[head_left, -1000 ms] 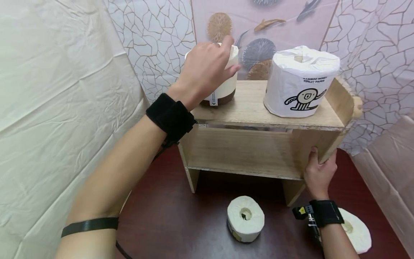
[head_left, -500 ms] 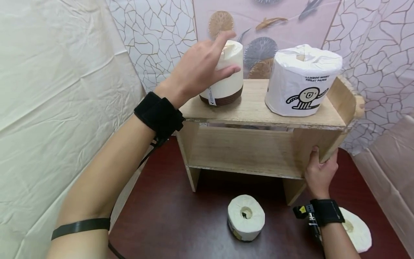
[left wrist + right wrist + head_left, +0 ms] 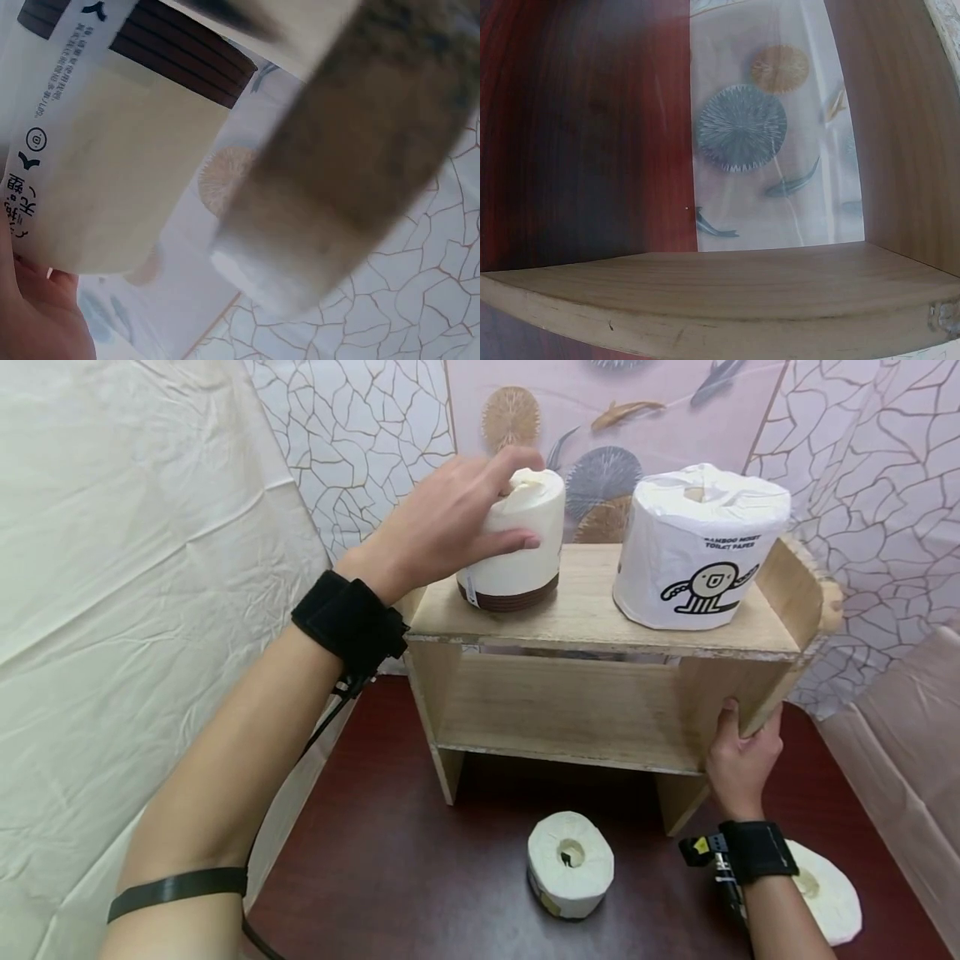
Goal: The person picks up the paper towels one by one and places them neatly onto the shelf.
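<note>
On the shelf's top board, toward its left end, stands a cream toilet roll (image 3: 517, 531) with a brown band round its base and a white label strip. My left hand (image 3: 442, 518) grips it from the left, thumb across the front and fingers over the top rim. In the left wrist view, the toilet roll (image 3: 112, 150) shows its printed label, with part of the left hand (image 3: 49, 315) at its lower end. My right hand (image 3: 742, 764) holds the right side panel of the wooden shelf (image 3: 562, 706), thumb on the inner face. The right wrist view does not show that hand.
A white-wrapped toilet roll (image 3: 693, 556) with a printed figure stands right of the cream one. Below, one roll (image 3: 570, 864) stands on the dark red table (image 3: 420, 877); another roll (image 3: 832, 902) lies partly behind my right forearm. Pale cloth (image 3: 150, 568) hangs at the left.
My left hand first drew back left with its fingers raised, then came down onto the cream toilet roll. The label has turned a little leftward. My right hand has stayed on the shelf panel.
</note>
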`<state>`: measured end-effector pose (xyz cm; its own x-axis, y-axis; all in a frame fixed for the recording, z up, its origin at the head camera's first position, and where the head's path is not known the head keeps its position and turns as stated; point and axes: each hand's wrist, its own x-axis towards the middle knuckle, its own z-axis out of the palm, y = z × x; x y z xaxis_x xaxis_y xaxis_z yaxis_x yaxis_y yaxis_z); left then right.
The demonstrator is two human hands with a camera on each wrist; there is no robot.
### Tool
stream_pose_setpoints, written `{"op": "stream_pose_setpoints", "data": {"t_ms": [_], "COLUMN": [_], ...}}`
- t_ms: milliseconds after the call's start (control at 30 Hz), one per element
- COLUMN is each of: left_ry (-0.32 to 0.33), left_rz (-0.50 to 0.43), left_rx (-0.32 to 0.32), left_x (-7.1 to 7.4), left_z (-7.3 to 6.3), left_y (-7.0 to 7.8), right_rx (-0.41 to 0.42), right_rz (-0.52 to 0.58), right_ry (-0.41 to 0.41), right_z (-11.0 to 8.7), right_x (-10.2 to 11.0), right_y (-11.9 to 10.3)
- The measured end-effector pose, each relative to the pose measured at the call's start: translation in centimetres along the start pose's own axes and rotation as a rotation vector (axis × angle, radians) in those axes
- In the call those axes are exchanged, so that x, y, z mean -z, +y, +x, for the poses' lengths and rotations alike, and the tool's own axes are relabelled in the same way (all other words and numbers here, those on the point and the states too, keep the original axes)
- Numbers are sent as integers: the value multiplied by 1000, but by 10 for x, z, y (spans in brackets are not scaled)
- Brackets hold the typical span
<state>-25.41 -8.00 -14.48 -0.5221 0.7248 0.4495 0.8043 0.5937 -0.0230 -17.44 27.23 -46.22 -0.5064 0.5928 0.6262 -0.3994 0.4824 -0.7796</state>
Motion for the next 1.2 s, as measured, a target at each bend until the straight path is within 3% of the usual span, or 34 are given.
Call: {"op": "stream_pose_setpoints", "data": {"t_ms": [167,433,600,933,1200], "left_ry": [-24,0,-27,-49,23], "left_rz": [-10,-69,-81,2,139], "left_rx": [-5,-27,-40,-31,4], "left_x": [0,-2,-7,-8,-6], "left_z": [-2,-7,-11,-12,-10], "left_y": [-5,-14,-17,-17,-5], "right_rx": [6,-10,-9,-18,-16], "right_rz": [-9,-22,-9,-16,-23], "right_ry": [-13,-20,-11,-9,-27], "right_z": [0,-1,-1,-2,-1], "right_x": [1,3,2,2,1], "right_y": [-1,-2,-1,-3,-3]}}
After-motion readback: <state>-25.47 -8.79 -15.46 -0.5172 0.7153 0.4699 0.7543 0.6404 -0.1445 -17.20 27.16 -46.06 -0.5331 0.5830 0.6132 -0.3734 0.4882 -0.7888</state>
